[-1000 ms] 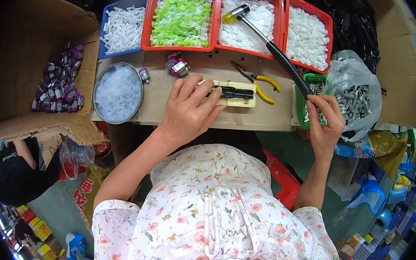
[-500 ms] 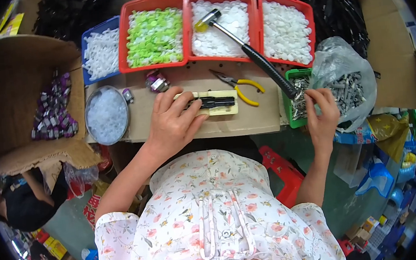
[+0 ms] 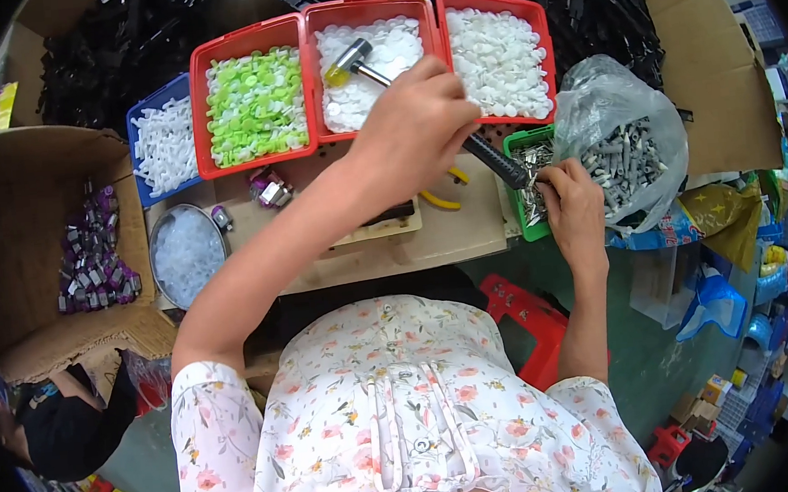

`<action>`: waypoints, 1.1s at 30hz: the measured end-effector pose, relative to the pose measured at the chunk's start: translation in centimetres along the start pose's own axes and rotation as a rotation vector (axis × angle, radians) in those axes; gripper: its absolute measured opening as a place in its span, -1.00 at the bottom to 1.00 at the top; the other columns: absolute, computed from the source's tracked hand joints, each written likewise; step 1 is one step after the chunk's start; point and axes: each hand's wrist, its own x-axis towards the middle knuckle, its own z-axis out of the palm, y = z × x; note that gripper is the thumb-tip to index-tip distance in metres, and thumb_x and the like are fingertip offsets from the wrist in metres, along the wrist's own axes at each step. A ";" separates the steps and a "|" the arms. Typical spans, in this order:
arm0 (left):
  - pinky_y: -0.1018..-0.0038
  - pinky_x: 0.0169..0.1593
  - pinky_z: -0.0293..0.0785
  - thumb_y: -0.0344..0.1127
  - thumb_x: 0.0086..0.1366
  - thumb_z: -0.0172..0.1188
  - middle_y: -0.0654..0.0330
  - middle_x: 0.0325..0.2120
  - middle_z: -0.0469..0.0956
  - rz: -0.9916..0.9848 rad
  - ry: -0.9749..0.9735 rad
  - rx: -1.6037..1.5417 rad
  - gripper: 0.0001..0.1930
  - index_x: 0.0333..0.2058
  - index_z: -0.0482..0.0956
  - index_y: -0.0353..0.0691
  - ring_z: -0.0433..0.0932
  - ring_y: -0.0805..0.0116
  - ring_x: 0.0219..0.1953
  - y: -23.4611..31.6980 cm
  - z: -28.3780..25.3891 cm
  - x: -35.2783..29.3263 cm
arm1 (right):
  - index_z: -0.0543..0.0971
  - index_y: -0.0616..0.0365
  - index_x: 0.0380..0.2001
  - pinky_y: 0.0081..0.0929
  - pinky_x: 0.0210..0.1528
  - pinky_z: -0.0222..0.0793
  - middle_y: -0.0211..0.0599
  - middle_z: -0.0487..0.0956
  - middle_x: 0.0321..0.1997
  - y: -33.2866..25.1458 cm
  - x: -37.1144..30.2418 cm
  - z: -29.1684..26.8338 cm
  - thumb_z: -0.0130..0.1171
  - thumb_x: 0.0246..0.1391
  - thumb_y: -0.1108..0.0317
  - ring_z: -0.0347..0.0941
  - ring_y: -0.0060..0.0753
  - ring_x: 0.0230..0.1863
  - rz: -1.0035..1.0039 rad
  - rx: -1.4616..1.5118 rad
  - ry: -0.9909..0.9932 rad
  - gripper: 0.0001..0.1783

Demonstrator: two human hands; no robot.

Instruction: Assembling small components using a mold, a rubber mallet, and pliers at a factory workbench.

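My left hand (image 3: 417,130) reaches over the bench with fingers curled at the black grip of a hammer (image 3: 497,160); what they hold, if anything, is hidden. The hammer lies slanted across a red tray of white discs (image 3: 395,40). Under my left forearm sits a cream block (image 3: 376,233) with a black part in it, mostly covered. Yellow-handled pliers (image 3: 442,202) are partly hidden beside it. At the green tray (image 3: 537,232) of small metal pieces (image 3: 532,198), my right hand (image 3: 575,213) is closed in a pinch, its fingertips among the pieces.
Left of centre stand a red tray of green and white discs (image 3: 256,108), a blue tray of white pegs (image 3: 165,146) and a bowl of clear pieces (image 3: 189,255). A cardboard box (image 3: 12,214) holds purple-and-silver parts. A clear bag (image 3: 620,95) of grey parts lies right.
My left hand has left the cream block and moved up and right to the hammer's grip. My right hand has moved slightly in over the green tray. The whole view has shifted.
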 end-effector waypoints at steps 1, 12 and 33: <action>0.25 -0.13 0.48 -0.49 0.05 0.35 0.08 -0.34 0.59 0.007 -0.063 -0.025 -0.83 -0.32 0.67 -0.33 0.49 0.09 -0.17 -0.4 1.1 1.3 | 0.59 0.29 -0.37 -0.11 -0.31 0.35 -0.09 0.50 -0.35 0.1 0.0 -0.2 0.24 0.00 0.55 0.49 0.06 -0.35 0.004 0.009 -0.018 -0.91; 0.18 -0.18 0.50 -0.33 0.01 0.42 -0.06 -0.55 0.60 -0.092 -0.284 -0.035 -0.79 -0.44 0.70 -0.37 0.56 -0.02 -0.29 -3.6 7.9 5.6 | 0.57 0.27 -0.32 -0.12 -0.31 0.34 -0.13 0.50 -0.35 0.6 -0.2 0.3 0.24 0.00 0.54 0.49 0.04 -0.33 0.003 0.028 0.008 -0.87; 0.32 -0.28 0.52 -0.43 0.02 0.41 -0.03 -0.46 0.65 -0.243 -0.439 -0.220 -0.74 -0.26 0.71 -0.34 0.63 0.11 -0.40 -2.6 4.8 5.6 | 0.57 0.31 -0.40 -0.13 -0.35 0.36 -0.10 0.51 -0.41 -0.1 0.0 1.1 0.26 0.01 0.51 0.50 0.01 -0.41 0.126 0.193 -0.009 -0.91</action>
